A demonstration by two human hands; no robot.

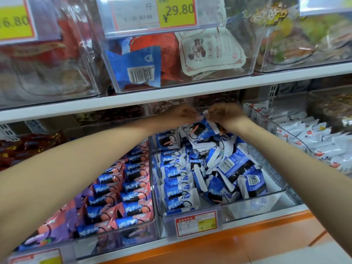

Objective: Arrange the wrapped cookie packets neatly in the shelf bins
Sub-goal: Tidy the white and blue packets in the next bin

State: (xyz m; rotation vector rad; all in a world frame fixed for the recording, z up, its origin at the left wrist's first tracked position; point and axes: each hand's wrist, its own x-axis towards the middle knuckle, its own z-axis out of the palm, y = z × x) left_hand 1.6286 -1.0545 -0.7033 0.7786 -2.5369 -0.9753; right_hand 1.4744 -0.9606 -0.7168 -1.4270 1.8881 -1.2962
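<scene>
Upper centre of the frame: a yellow-and-white paper price tag point(176, 12) on a clear plastic bin point(209, 81) reads "¥29.80", with the character "斤" on its white half. At upper left, a second yellow price tag point(13, 23) shows "6.80" — anything before it is cut off. Below, blue-and-pink wrapped cookie packets point(133, 180) at lower left and blue-and-white wrapped cookie packets point(175, 178) at centre bear "奥利奥". A blue plastic wrapper point(137, 67) above carries a barcode and a recycling triangle. Lettering on the raised blue-and-white packet point(200, 128) and the red-bordered shelf label point(196, 223) — illegible.

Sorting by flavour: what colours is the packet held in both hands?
The packet is blue and white, with a dark cookie pictured; head view.
</scene>
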